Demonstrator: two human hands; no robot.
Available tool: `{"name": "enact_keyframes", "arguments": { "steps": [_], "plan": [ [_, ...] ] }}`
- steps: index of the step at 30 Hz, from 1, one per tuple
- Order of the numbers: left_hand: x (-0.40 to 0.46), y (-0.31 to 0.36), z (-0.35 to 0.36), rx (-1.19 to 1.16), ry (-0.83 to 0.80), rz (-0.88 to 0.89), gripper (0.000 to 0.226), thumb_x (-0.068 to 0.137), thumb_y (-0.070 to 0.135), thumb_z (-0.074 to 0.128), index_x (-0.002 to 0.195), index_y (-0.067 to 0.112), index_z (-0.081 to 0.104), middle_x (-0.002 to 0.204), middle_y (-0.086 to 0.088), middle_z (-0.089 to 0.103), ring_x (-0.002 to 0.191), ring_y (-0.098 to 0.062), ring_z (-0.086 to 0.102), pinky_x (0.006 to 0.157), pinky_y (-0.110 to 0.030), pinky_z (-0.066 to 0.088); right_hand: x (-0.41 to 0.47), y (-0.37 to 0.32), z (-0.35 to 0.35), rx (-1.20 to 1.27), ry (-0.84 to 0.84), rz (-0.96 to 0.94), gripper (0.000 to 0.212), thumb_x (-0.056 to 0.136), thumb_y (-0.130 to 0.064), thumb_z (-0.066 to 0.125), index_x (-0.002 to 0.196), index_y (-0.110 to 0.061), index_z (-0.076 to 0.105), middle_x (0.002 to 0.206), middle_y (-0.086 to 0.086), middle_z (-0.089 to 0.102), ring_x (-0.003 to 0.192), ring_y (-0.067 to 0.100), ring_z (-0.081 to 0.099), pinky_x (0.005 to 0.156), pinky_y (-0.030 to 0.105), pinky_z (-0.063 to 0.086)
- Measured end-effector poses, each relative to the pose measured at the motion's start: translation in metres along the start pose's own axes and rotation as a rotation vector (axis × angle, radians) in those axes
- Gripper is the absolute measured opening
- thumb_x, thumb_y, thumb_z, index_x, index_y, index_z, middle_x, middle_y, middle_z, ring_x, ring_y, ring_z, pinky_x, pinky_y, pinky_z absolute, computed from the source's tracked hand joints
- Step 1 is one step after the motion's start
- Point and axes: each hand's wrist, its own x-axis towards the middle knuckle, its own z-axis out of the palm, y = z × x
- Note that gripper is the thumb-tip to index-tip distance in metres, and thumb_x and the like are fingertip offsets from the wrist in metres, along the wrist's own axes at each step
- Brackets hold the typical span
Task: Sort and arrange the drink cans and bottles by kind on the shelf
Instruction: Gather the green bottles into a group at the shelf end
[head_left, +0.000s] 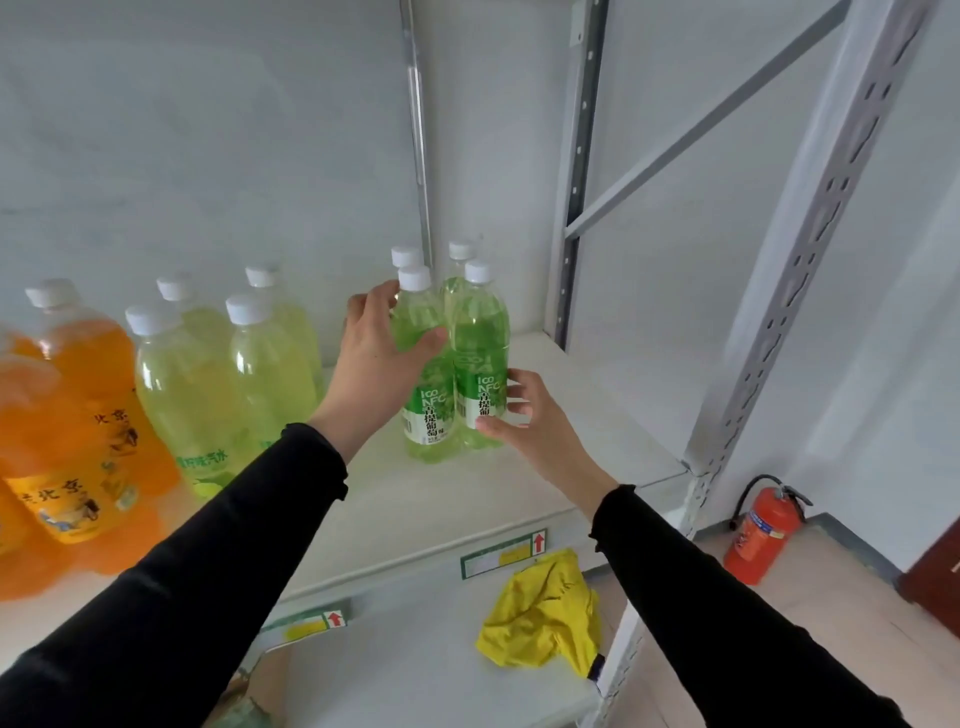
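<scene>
Head view: step in hand looks like squaring up the green bottles (452, 364), four grouped right of the pale yellow bottles (218, 374) and orange bottles (78, 415) on the shelf (597, 415). Left hand (376, 358) curls round the front-left green bottle's shoulder; right hand (524, 415) pinches the front-right one at its label. Next move, likely: nudge both flush into the group, keeping them upright.
</scene>
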Motion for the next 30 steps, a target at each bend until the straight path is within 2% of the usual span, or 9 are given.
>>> {"name": "enact_keyframes", "arguments": {
  "steps": [3, 7, 9, 13, 16, 18, 21, 24, 30],
  "plan": [
    [0.004, -0.002, 0.002, 0.026, -0.017, -0.034, 0.068, 0.09, 0.048, 0.066, 0.146, 0.021, 0.038, 0.14, 0.001, 0.043, 0.125, -0.017, 0.048, 0.105, -0.038, 0.043, 0.005, 0.0, 0.002, 0.007, -0.012, -0.012, 0.064, 0.08, -0.04, 0.083, 0.132, -0.035, 0.045, 0.126, -0.02, 0.058, 0.115, -0.001, 0.056, 0.089, 0.021, 0.044],
    [0.006, -0.007, 0.003, 0.021, -0.023, -0.055, 0.065, 0.087, 0.056, 0.067, 0.139, 0.03, 0.039, 0.135, 0.002, 0.05, 0.122, -0.019, 0.052, 0.101, -0.046, 0.048, 0.012, 0.0, 0.005, -0.055, -0.052, -0.017, 0.069, 0.078, -0.043, 0.084, 0.132, -0.033, 0.043, 0.122, -0.024, 0.057, 0.114, -0.002, 0.053, 0.086, 0.013, 0.038],
    [0.006, -0.008, 0.002, 0.047, -0.02, -0.052, 0.063, 0.084, 0.06, 0.067, 0.134, 0.033, 0.04, 0.129, 0.002, 0.053, 0.115, -0.021, 0.056, 0.094, -0.047, 0.052, 0.016, 0.002, 0.005, -0.085, -0.094, -0.018, 0.068, 0.079, -0.04, 0.084, 0.132, -0.03, 0.042, 0.121, -0.019, 0.06, 0.111, 0.002, 0.056, 0.085, 0.016, 0.04],
    [0.009, -0.006, 0.0, 0.108, -0.043, -0.029, 0.056, 0.084, 0.061, 0.066, 0.128, 0.036, 0.042, 0.124, 0.003, 0.054, 0.106, -0.023, 0.061, 0.088, -0.044, 0.054, 0.025, 0.004, -0.001, -0.12, -0.182, -0.02, 0.069, 0.084, -0.033, 0.082, 0.139, -0.022, 0.042, 0.126, -0.011, 0.062, 0.114, 0.009, 0.056, 0.095, 0.029, 0.043],
    [0.012, -0.008, -0.003, 0.098, -0.081, -0.019, 0.056, 0.082, 0.065, 0.064, 0.127, 0.038, 0.042, 0.125, 0.003, 0.057, 0.107, -0.022, 0.063, 0.09, -0.049, 0.054, 0.026, 0.002, -0.005, -0.128, -0.222, -0.027, 0.07, 0.085, -0.029, 0.081, 0.142, -0.019, 0.041, 0.124, -0.012, 0.058, 0.115, 0.008, 0.052, 0.093, 0.026, 0.038],
    [0.014, -0.01, -0.005, 0.107, -0.1, -0.007, 0.055, 0.085, 0.063, 0.063, 0.129, 0.036, 0.042, 0.126, 0.003, 0.056, 0.104, -0.022, 0.063, 0.089, -0.047, 0.054, 0.026, 0.003, -0.006, -0.133, -0.229, -0.032, 0.069, 0.086, -0.029, 0.081, 0.142, -0.019, 0.041, 0.124, -0.013, 0.058, 0.115, 0.008, 0.053, 0.093, 0.025, 0.038],
    [0.014, -0.012, -0.004, 0.127, -0.111, 0.016, 0.054, 0.089, 0.061, 0.061, 0.13, 0.033, 0.042, 0.128, 0.003, 0.055, 0.102, -0.022, 0.063, 0.087, -0.044, 0.054, 0.024, 0.005, -0.004, -0.151, -0.206, -0.036, 0.069, 0.084, -0.032, 0.081, 0.14, -0.02, 0.042, 0.127, -0.011, 0.061, 0.117, 0.011, 0.056, 0.097, 0.032, 0.043],
    [0.012, -0.015, -0.003, 0.131, -0.112, 0.038, 0.058, 0.089, 0.06, 0.061, 0.135, 0.032, 0.038, 0.134, 0.001, 0.053, 0.107, -0.022, 0.059, 0.089, -0.043, 0.052, 0.02, 0.008, 0.0, -0.151, -0.159, -0.041, 0.068, 0.084, -0.033, 0.081, 0.138, -0.022, 0.043, 0.128, -0.008, 0.065, 0.117, 0.012, 0.059, 0.096, 0.031, 0.044],
    [0.007, -0.02, 0.0, 0.07, -0.115, 0.016, 0.07, 0.089, 0.053, 0.066, 0.146, 0.033, 0.031, 0.146, 0.0, 0.047, 0.125, -0.021, 0.053, 0.101, -0.047, 0.049, 0.011, 0.005, 0.002, -0.138, -0.128, -0.028, 0.063, 0.087, -0.035, 0.078, 0.138, -0.026, 0.043, 0.124, -0.015, 0.062, 0.115, 0.004, 0.056, 0.095, 0.026, 0.041]
  ]
}}
